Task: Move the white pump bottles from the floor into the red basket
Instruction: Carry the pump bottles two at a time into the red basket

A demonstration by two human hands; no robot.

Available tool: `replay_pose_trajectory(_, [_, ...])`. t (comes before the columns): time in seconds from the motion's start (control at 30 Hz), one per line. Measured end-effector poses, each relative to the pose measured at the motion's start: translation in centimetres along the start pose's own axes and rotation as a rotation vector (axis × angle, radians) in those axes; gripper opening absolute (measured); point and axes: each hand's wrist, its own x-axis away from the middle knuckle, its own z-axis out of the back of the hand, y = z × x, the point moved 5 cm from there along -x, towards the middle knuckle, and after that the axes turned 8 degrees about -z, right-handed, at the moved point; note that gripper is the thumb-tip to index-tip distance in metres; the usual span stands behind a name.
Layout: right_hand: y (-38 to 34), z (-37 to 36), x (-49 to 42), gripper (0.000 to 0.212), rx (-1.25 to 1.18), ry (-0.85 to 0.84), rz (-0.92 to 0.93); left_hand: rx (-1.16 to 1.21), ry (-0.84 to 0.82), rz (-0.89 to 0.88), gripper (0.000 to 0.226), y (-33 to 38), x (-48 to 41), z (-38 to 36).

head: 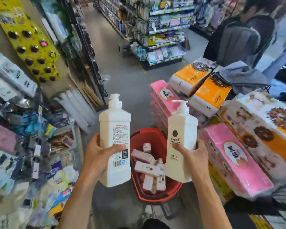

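Gripping the left bottle (115, 129) low on its body, the left hand (97, 156) has its fingers (97, 139) curled round it, upright. Below and between both sets of fingers the red basket (155, 138) sits on the floor (125, 83), other bottles (149, 167) lying inside. The right hand (193, 156) clasps the right bottle (182, 129) likewise. Mid-carry, I'd judge: next, lower both in and let go.

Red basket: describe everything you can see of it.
The red basket looks like plastic, with a thick rim and a dark handle part at its far left corner. It stands upright on the grey floor beside pink tissue packs. Several white pump bottles lie jumbled inside. The left hand and right hand hold a barcoded bottle and a second bottle in front of it, hiding parts of its sides; neither hand touches it.
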Motion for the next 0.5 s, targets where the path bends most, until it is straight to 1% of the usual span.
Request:
replay_pose_trajectory(0.1, [-1.6,-0.4,-2.0,0.057,-0.020,0.010,0.018,-0.015,-0.030,-0.015,0.057,0.6,-2.8,-1.0])
replay_pose_trajectory(0.2, [-2.4,-1.3,-3.4,0.061,-0.014,0.029,0.012,-0.020,-0.064,-0.019,0.048,1.0,-5.6,-1.8])
replay_pose_trajectory(0.33, [-2.7,-3.0,-5.1,0.069,0.029,0.054,-0.061,-0.044,-0.072,0.016,0.062,0.2,-9.8,-2.1])
replay_pose_trajectory(0.43, [-2.6,-4.6,-6.1,0.071,0.055,0.088,-0.114,-0.044,-0.095,0.039,0.057,-0.7,-13.4,-2.7])
replay_pose_trajectory(0.5, [-2.4,-5.9,-6.5,0.072,0.051,0.117,-0.156,-0.052,-0.149,0.053,0.056,-1.5,-16.3,-3.2])
